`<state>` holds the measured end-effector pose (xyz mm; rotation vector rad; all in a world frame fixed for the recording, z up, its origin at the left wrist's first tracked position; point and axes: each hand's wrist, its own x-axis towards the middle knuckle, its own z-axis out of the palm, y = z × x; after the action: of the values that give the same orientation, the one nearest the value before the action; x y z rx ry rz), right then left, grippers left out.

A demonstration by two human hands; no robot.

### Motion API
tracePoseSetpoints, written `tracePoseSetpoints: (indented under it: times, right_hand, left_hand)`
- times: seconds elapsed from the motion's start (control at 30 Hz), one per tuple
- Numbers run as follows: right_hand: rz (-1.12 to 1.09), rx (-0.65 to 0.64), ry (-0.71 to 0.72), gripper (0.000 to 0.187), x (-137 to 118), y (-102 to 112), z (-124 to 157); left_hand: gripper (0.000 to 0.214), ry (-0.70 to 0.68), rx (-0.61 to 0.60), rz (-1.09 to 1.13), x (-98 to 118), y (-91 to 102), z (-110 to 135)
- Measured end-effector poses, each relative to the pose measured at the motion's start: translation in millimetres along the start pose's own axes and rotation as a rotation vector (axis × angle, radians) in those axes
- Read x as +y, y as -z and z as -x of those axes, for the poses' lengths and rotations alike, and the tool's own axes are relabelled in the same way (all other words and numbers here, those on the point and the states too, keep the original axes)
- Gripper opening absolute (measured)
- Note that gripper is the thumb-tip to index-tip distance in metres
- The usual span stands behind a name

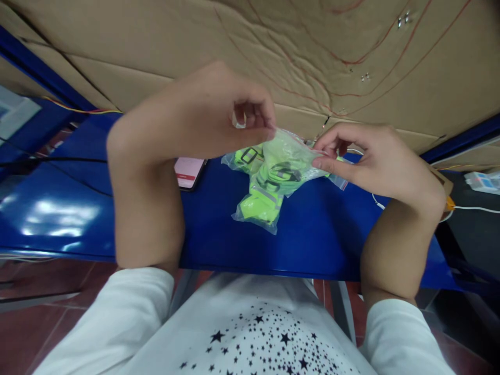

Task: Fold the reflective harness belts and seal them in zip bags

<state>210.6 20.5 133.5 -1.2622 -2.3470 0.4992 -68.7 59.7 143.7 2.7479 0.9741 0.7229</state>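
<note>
A clear plastic bag (269, 179) with neon yellow-green straps and black buckles inside hangs just above the blue table (312, 234). My left hand (219, 112) pinches the bag's top edge on the left. My right hand (367, 159) pinches the same top edge on the right, near a red strip along the opening. The bag's lower end rests on the table between my forearms.
A phone (189, 172) with a pink-white screen lies on the table behind my left wrist. Creased brown cardboard (312, 52) forms the backdrop. White cables (469, 208) and a small box (484, 182) sit at the right. Black cables (54, 161) run at the left.
</note>
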Motion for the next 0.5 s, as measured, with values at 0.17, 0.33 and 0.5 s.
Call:
tracePoseSetpoints:
  times: [0.17,0.33,0.5]
  right_hand:
    - [0.031,0.012,0.021,0.009,-1,-5,-2]
    - [0.046,0.019,0.025,0.01,-1,-4,-3]
    - [0.051,0.03,0.031,0.009,-1,-5,-4]
  left_hand:
    - [0.034,-0.082,0.033,0.004,3,-7.9,-4]
    - [0.022,-0.128,0.09,0.013,2,-14.3,-7]
    - [0.024,-0.133,0.019,0.059,2,-18.5,-11]
